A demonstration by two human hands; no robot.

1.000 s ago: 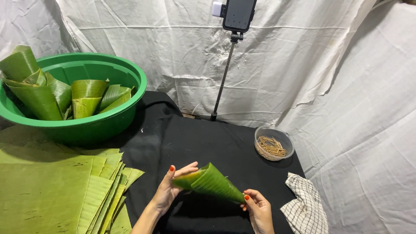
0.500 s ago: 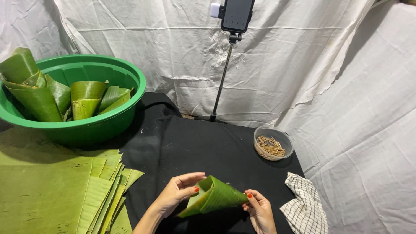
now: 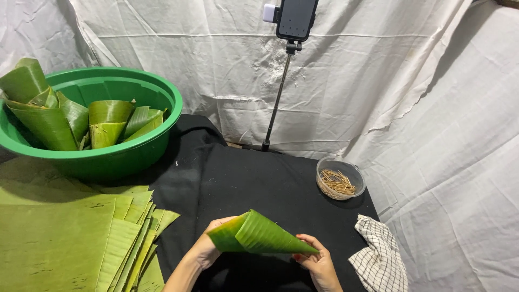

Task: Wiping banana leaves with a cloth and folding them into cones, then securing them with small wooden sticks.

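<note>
A green banana leaf rolled into a cone (image 3: 259, 235) lies sideways between both hands over the black cloth (image 3: 254, 178), wide mouth to the left, tip to the right. My left hand (image 3: 208, 250) cups the wide end from behind. My right hand (image 3: 319, 265) pinches the pointed tip. A stack of flat banana leaf sheets (image 3: 70, 238) lies just left of my left hand.
A green plastic basin (image 3: 146, 146) at the back left holds several rolled leaf cones (image 3: 108, 123). A small clear bowl of wooden picks (image 3: 339, 181) stands at the right, a checked cloth (image 3: 381, 257) in front of it. A phone on a stand (image 3: 278, 92) rises at the back.
The cone has turned in my hands from pointing down-right to lying nearly level, tip right. My left hand shifted from its top to behind the wide end.
</note>
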